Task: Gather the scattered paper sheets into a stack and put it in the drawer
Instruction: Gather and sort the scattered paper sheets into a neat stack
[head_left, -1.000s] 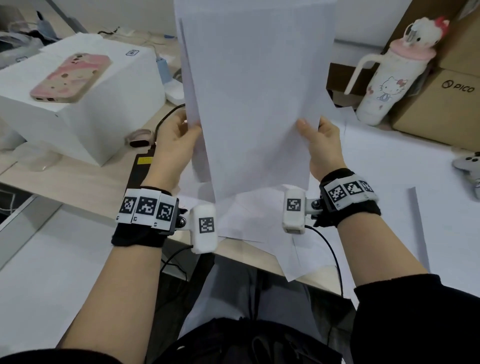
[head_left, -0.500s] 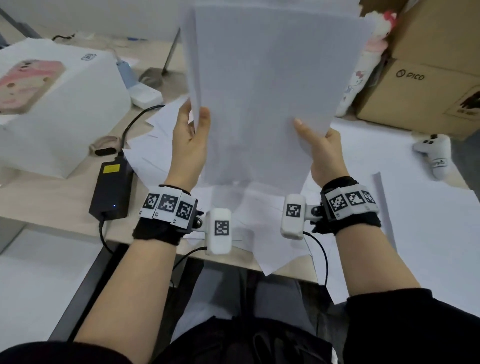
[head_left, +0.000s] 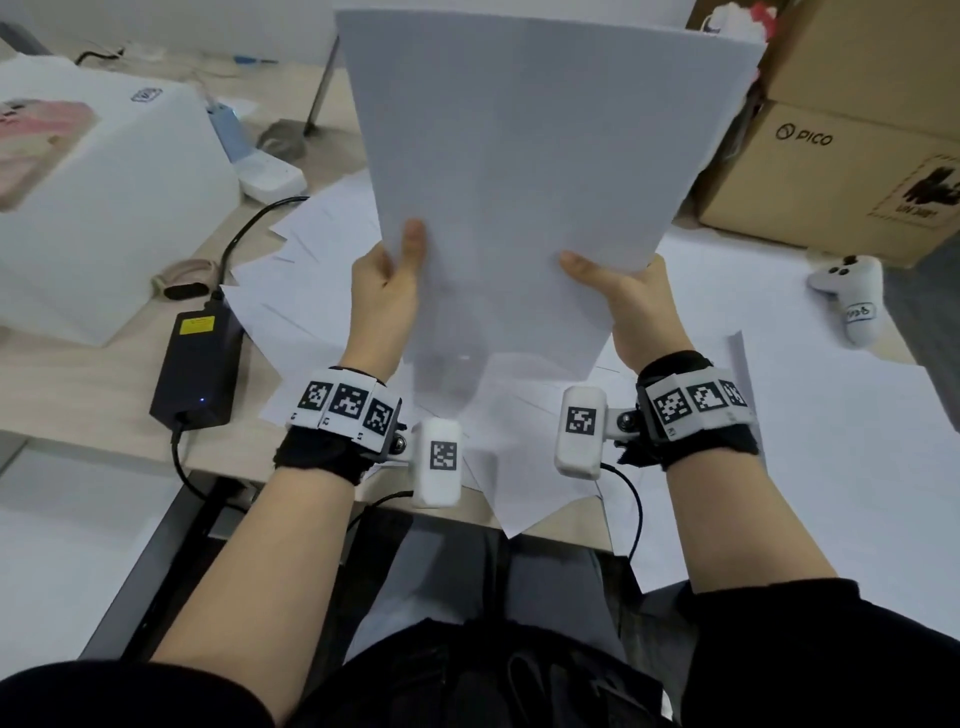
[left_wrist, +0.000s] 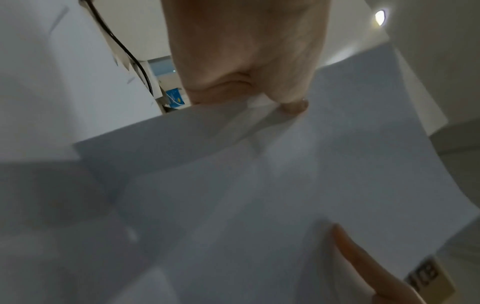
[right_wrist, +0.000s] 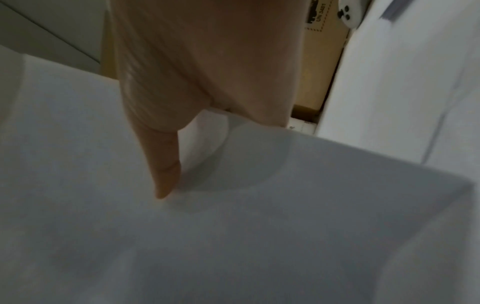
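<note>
Held upright above the loose sheets (head_left: 311, 270) on the desk: a light, floppy, slippery paper stack (head_left: 530, 171), pinched at its lower side edges by left hand (head_left: 387, 291) and right hand (head_left: 631, 306), thumbs in front, best gripped low at both edges

A wooden desk (head_left: 93, 384) is seen. Loose paper sheets (head_left: 311, 291), a power adapter (head_left: 200, 364) and a white box (head_left: 119, 208) are laid on it

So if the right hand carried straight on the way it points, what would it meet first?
Probably the PICO cardboard box. The right hand, gripping the paper stack, points up and away across the desk toward it; depth is unclear, so this is a guess.
</note>
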